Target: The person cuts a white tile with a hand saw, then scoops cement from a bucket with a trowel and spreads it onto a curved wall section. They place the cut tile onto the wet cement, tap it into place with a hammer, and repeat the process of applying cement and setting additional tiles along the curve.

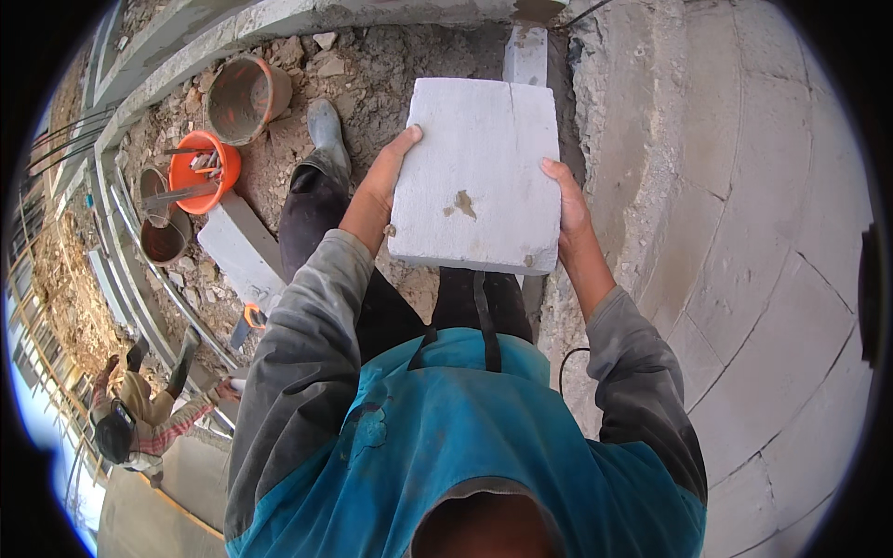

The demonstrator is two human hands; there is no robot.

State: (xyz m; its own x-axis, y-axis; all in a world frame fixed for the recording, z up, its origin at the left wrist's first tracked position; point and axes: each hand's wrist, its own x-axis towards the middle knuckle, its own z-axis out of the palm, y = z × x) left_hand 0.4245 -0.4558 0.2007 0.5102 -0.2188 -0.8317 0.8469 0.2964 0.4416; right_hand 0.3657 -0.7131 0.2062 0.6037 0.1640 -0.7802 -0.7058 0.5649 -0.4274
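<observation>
A large white aerated concrete block [476, 167] is held up in front of me, above my legs. My left hand [381, 181] grips its left edge, thumb lying on the upper face. On the opposite edge my right hand [570, 205] is closed the same way, with the thumb over the face. The fingers underneath are hidden by the block. A chipped brownish patch and some stains mark the block's lower part. Partly behind its far end, a narrow white block piece [527, 58] lies along the wall base.
A block wall [781, 232] rises on the right. To the left are a mortar-stained bucket [244, 100], an orange bucket [223, 167] with tools, dark buckets [166, 240], another white block [237, 246] and an orange-handled tool [251, 318]. Rubble covers the ground. A co-worker [139, 423] bends at lower left.
</observation>
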